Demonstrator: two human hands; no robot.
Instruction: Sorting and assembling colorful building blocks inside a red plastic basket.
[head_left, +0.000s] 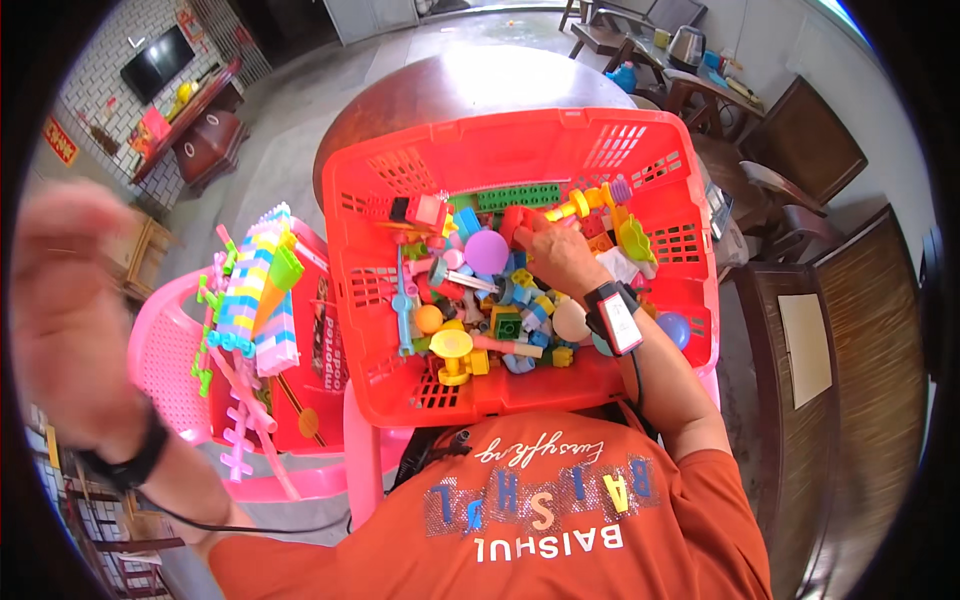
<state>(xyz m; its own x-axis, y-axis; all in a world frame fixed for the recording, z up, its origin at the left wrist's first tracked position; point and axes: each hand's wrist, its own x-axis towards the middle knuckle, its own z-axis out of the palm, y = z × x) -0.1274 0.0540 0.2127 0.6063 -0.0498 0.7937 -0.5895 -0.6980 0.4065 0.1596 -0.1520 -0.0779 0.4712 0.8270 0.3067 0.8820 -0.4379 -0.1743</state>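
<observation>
A red plastic basket (400,385) in front of me holds a mixed heap of toy pieces. My right hand (562,258) reaches into it, fingers bent round a red toy block (513,224); its exact shape is partly hidden. Close to that hand lie a purple ball (486,252), a green studded plate (518,197) and yellow linked pieces (580,205). An orange ball (429,319) and a yellow toy piece (452,344) rest nearer to me. Out to the left, my left hand (75,300) is raised away from the basket, its fingers smeared by motion.
Left of the basket, a pink chair (165,350) bears a red bag (315,330) and a tall stack of pastel building blocks (255,290). A round wooden table (450,85) stands under and behind the basket. Dark wooden chairs (800,130) line the right side.
</observation>
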